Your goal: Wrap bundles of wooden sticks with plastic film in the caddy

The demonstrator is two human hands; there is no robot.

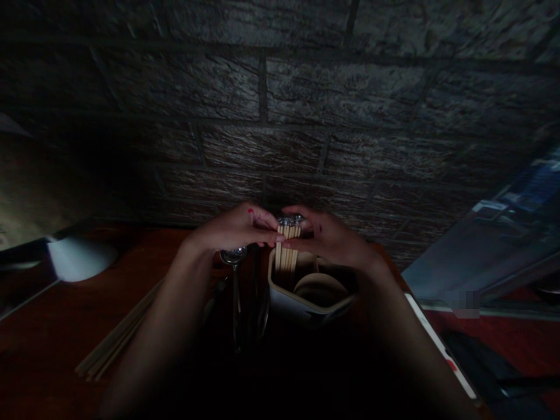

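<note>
A bundle of pale wooden chopsticks [287, 256] stands upright, its lower ends inside a light-walled holder [301, 304]. My left hand [245, 226] grips the bundle near the top from the left, thumb against the sticks. From the other side my right hand [321, 236] closes on the same sticks, thumb in front. Something shiny and silvery shows at the top between my fingers, too small to make out. Inside the holder, right of the sticks, is a pale rounded piece [320, 284]. A metal ladle [236, 256] lies left of the holder.
More loose chopsticks [120, 335] lie on the brown wooden table [39, 338], by my left forearm. A white cone-like object [81, 259] is at the far left. Behind stands a dark brick-patterned wall [289, 93]. Other slim metal utensils near the ladle are lost in shadow.
</note>
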